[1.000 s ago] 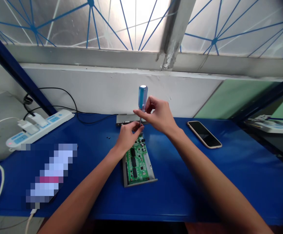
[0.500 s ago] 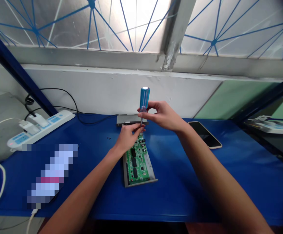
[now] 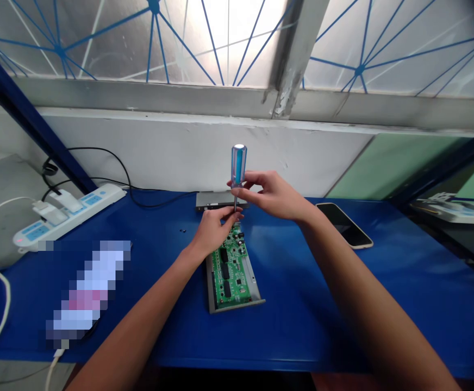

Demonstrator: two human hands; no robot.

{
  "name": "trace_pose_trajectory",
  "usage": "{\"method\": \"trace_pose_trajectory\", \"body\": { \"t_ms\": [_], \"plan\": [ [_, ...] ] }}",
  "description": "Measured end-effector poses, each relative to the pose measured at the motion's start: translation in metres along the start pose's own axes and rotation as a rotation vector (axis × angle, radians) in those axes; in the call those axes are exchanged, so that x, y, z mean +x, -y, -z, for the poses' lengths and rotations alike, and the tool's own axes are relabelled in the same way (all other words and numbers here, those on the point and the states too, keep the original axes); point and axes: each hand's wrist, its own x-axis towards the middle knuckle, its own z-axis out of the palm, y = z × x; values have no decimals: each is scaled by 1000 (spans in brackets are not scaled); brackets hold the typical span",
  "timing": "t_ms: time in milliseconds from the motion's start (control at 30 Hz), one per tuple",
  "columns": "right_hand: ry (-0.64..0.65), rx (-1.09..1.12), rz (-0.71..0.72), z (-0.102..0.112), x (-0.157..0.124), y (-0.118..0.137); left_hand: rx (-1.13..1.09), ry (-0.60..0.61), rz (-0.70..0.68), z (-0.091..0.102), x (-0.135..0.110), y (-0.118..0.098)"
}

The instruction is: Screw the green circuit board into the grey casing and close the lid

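Pinched screwdriver (image 3: 238, 163) low on handle with right hand (image 3: 275, 195), upright, tip on far end of circuit board (image 3: 229, 271), likely to seat squarely on a screw. Steadied shaft with left hand (image 3: 212, 231), fingers curled round it. Found board in grey tray (image 3: 237, 305), mid-table (image 3: 302, 304). Noted phone (image 3: 345, 225) right, power strip (image 3: 69, 210) left. Read no writing.

No lettering can be read anywhere; the circuit board's (image 3: 232, 269) markings are too small.

I'm seeing a glossy translucent blue plastic-handled screwdriver (image 3: 238, 163) above my left hand (image 3: 214, 231), matt green circuit board (image 3: 231, 271) below it.
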Motion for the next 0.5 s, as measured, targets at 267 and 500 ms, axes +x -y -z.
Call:
{"method": "trace_pose_trajectory", "body": {
  "t_ms": [267,500],
  "plan": [
    [-266,-336,18,-12,0,0,29,5,-4,1,0,-2],
    [-463,-516,-71,-33,0,6,90,-2,-28,3,0,-9]
  ]
}}
